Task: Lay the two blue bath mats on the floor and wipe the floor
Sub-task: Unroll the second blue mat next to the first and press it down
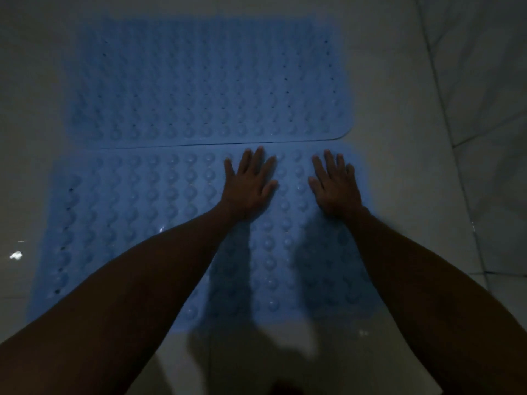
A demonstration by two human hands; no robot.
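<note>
Palms flat near mat edge

The scene is dim and bluish, brightest toward the upper right, falling off into darkness at the lower corners. Both bare forearms read as near-black silhouettes and throw soft double shadows onto the near studded blue rubber bath mat. Small specular glints spark on the glossy pale tiled floor. Detail is soft and noisy; tile lines bow at the right edge.
</note>
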